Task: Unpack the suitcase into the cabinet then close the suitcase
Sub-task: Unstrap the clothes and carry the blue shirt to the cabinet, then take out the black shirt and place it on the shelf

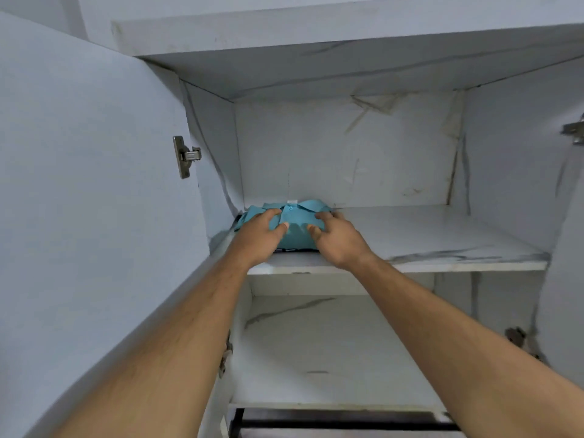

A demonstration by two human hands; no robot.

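Observation:
A folded teal polo shirt [295,218] lies at the left end of the cabinet's upper shelf [442,245], on top of a dark garment whose edge shows under it. My left hand [260,237] rests on the shirt's left half with fingers bent over the fabric. My right hand [336,240] lies on its right half, fingertips curled into the cloth. Both arms reach up from below. The suitcase is out of view.
The white cabinet stands open, with its left door [88,184] swung out beside my left arm and a hinge [186,156] on it. A lower shelf [331,349] sits beneath. The right door edge [572,131] shows at the far right.

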